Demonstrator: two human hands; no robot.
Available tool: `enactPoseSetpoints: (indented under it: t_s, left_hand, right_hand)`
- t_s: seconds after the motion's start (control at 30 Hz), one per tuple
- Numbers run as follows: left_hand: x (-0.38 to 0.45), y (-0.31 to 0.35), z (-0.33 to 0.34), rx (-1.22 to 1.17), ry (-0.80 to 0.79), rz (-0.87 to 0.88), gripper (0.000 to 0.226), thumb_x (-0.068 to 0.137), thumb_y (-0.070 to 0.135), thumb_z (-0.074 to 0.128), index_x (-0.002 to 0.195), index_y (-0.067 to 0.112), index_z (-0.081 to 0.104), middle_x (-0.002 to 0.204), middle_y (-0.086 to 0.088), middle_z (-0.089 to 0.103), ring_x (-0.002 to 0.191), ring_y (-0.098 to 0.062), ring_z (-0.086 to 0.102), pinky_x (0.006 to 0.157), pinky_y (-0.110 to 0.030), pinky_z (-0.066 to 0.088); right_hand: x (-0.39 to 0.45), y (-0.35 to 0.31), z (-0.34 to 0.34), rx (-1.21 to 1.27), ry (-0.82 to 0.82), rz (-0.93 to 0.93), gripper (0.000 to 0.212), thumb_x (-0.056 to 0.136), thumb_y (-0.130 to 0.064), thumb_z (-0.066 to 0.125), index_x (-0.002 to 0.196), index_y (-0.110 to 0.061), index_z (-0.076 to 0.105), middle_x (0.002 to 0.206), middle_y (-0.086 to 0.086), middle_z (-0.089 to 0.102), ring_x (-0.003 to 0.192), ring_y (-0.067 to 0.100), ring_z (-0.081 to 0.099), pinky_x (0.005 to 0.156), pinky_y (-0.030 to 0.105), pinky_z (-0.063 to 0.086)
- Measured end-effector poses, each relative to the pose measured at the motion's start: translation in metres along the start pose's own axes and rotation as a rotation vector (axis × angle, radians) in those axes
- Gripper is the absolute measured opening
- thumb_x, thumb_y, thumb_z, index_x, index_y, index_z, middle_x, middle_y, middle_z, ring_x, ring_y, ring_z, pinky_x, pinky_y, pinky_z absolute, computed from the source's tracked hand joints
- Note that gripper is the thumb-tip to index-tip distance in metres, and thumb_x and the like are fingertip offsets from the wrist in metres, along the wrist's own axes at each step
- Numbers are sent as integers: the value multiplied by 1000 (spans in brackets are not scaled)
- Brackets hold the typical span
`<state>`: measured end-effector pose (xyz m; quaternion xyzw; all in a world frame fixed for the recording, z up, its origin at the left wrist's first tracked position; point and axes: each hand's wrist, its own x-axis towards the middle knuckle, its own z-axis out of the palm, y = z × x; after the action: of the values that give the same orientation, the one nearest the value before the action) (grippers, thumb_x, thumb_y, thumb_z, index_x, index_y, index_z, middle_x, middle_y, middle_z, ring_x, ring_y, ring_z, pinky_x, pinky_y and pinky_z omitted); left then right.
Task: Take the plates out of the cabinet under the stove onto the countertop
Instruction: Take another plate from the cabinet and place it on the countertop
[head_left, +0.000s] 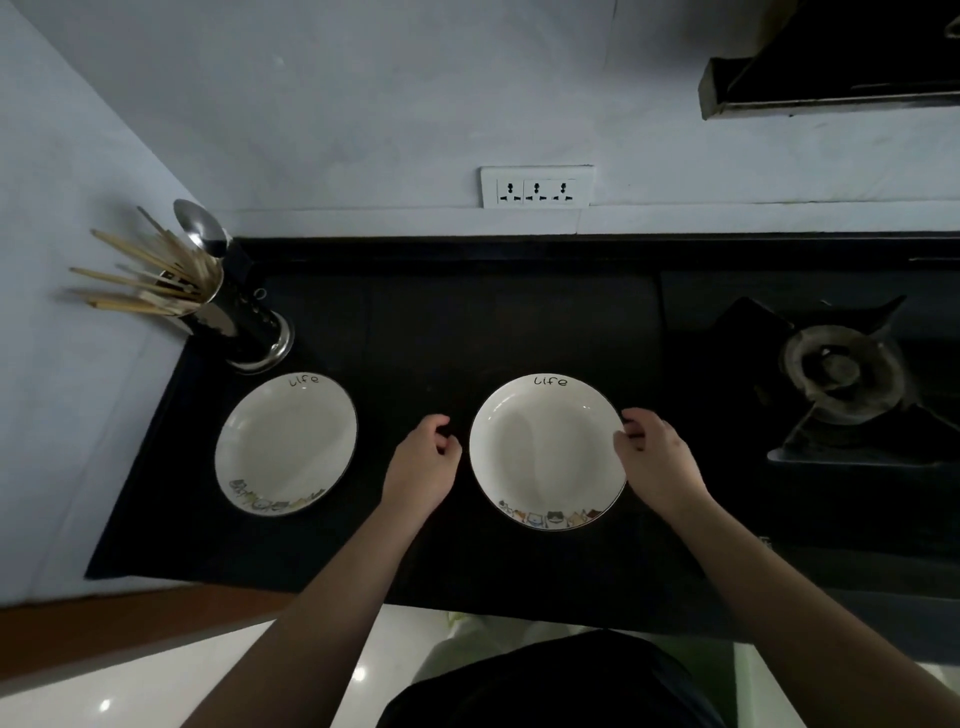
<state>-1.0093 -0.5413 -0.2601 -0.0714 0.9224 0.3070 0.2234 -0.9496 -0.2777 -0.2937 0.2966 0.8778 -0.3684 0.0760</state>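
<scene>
Two white plates with "life" lettering and a cartoon animal border lie flat on the black countertop (415, 338). The left plate (286, 443) sits near the utensil holder, with no hand on it. The right plate (547, 451) lies between my hands. My right hand (655, 460) is at its right rim, with thumb and fingertips curled onto the edge. My left hand (423, 462) hovers just left of that plate, a small gap away, its fingers loosely curled around nothing. The cabinet under the stove is out of view.
A metal utensil holder (244, 327) with chopsticks and a ladle stands at the back left corner. A gas burner (844, 374) sits to the right. A triple wall socket (536, 187) is behind, and the range hood (831, 57) is at top right.
</scene>
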Motion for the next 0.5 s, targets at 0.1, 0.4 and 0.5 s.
enactPoseSetpoints:
  t_s: [0.1, 0.4, 0.5]
  left_hand:
    - [-14, 0, -9, 159, 42, 85, 44, 100, 35, 50, 142, 26, 43, 128, 1, 59, 103, -7, 59, 80, -26, 50]
    - [-56, -53, -42, 634, 277, 238, 67, 95, 60, 15, 148, 26, 38, 149, -5, 47, 141, -24, 38, 116, -50, 29]
    - [-64, -77, -57, 672, 293, 244, 70, 95, 61, 13, 150, 25, 36, 155, -7, 40, 146, -28, 30, 118, -53, 22]
  right_hand:
    - [-13, -18, -4, -110, 6, -93, 44, 95, -35, 53, 138, -26, 46, 135, 3, 51, 114, 20, 53, 75, 27, 42]
    - [-60, -71, 10, -357, -223, -411, 53, 101, -43, 30, 148, -20, 33, 154, 4, 36, 142, 25, 29, 114, 47, 26]
    - [-75, -84, 22, -466, -205, -480, 55, 101, -45, 30, 150, -22, 28, 156, 3, 32, 143, 24, 26, 115, 45, 24]
